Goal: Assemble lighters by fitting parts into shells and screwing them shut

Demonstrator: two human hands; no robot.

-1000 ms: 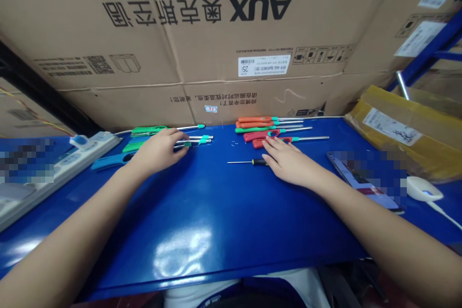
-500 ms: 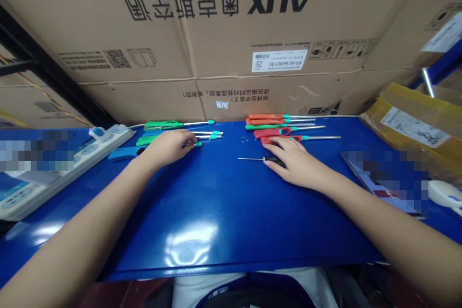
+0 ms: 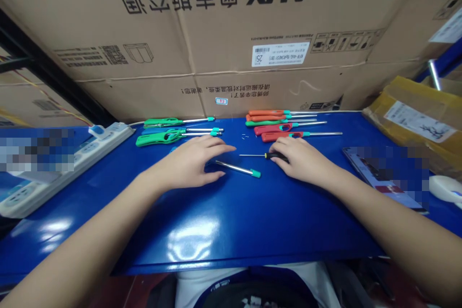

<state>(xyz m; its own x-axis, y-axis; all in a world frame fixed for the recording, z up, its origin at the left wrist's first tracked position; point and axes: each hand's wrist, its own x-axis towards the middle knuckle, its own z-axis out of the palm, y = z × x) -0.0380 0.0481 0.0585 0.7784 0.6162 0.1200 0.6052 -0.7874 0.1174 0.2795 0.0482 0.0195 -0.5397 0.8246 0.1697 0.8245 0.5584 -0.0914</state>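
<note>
My left hand (image 3: 195, 162) is above the blue table, thumb and fingers spread apart. Just past its fingers lies a long-nosed lighter with a metal tube (image 3: 235, 167) and a teal tip; its body is hidden under the hand, with a bit of blue showing behind. My right hand (image 3: 294, 159) is closed round the black handle of a small screwdriver (image 3: 269, 156), whose thin shaft points left. Behind the right hand lie red lighters (image 3: 276, 128), with orange lighters (image 3: 267, 114) further back. Green lighters (image 3: 159, 138) lie behind the left hand.
A white power strip (image 3: 90, 154) runs along the left. On the right are a phone-like screen (image 3: 388, 192), a white object (image 3: 445, 190) and a yellow-taped parcel (image 3: 415, 120). A big cardboard box (image 3: 216, 53) stands behind. Tiny white bits (image 3: 245, 136) lie mid-table.
My left hand has moved right and nearer from the left row, and its fingers have spread. The blue lighter has come to the middle with it. My right hand has closed on the screwdriver.
</note>
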